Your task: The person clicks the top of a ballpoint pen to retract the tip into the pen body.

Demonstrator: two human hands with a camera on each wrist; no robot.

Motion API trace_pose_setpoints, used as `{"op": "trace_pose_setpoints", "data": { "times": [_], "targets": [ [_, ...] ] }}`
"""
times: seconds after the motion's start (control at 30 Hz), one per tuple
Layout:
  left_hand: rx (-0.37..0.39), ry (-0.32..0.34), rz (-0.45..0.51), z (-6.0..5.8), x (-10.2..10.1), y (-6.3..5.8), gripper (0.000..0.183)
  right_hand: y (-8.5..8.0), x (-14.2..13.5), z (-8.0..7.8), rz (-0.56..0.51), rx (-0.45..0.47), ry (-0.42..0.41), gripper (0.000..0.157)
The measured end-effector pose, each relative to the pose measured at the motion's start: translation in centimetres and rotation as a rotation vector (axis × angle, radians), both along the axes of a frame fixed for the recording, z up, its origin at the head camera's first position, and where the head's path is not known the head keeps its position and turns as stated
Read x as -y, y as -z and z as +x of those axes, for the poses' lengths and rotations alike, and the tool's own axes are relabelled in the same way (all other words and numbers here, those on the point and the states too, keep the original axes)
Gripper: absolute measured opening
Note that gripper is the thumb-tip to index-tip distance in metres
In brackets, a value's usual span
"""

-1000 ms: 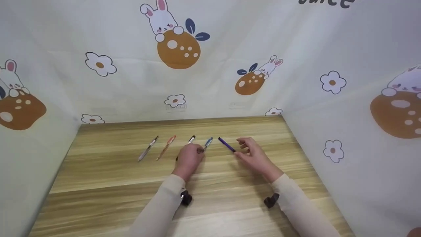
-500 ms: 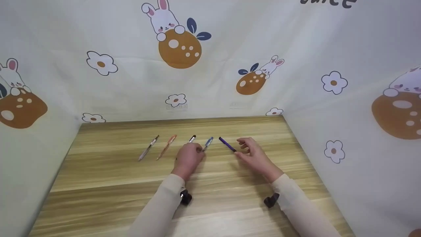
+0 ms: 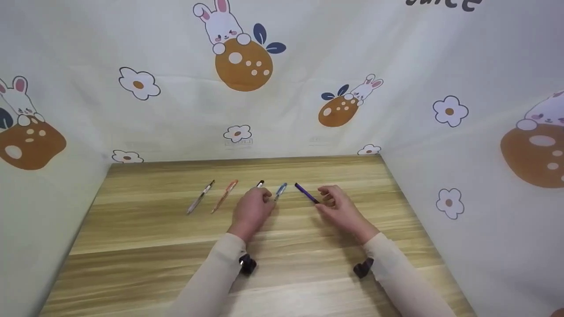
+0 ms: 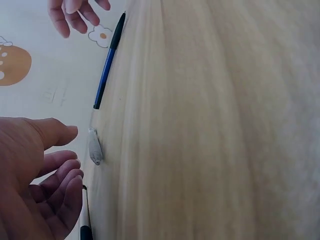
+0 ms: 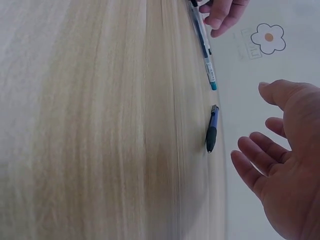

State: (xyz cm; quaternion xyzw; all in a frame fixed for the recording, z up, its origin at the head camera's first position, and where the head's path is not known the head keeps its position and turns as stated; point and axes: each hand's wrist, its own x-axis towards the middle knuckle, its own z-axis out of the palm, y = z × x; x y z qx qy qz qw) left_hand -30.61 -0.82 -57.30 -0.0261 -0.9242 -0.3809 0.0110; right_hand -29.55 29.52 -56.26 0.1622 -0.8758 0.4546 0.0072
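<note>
Several pens lie in a row on the wooden table. My left hand [image 3: 252, 210] hovers over the black-and-white pen [image 3: 260, 183], hiding most of it, with its fingertips near the light blue pen [image 3: 281, 191]. In the left wrist view its fingers are loosely curled and hold nothing. To the right, my right hand [image 3: 346, 213] is beside the lower end of the purple-blue pen [image 3: 306, 193]. The right wrist view shows that hand with relaxed, spread fingers, apart from the purple-blue pen [image 5: 212, 127]. Further left lie an orange pen [image 3: 225, 196] and a clear, dark-tipped pen [image 3: 201, 197].
The wooden table [image 3: 291, 281] meets a pale printed cloth [image 3: 176, 114] at its back and sides. A small black device [image 3: 247, 265] sits at the left wrist, and a similar black device [image 3: 363, 267] at the right wrist.
My left hand has drawn slightly left, away from the light blue pen, and now covers the black-and-white pen's lower end. The right hand stays nearly still. The head view has shifted a little.
</note>
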Motion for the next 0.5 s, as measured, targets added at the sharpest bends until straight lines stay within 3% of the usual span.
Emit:
{"op": "trace_pose_setpoints", "data": {
  "times": [0.5],
  "targets": [
    [-0.065, 0.099, 0.103, 0.1, 0.5, -0.6, 0.027, 0.8, -0.4, -1.5, 0.051, -0.019, -0.037, 0.048]
  ]
}}
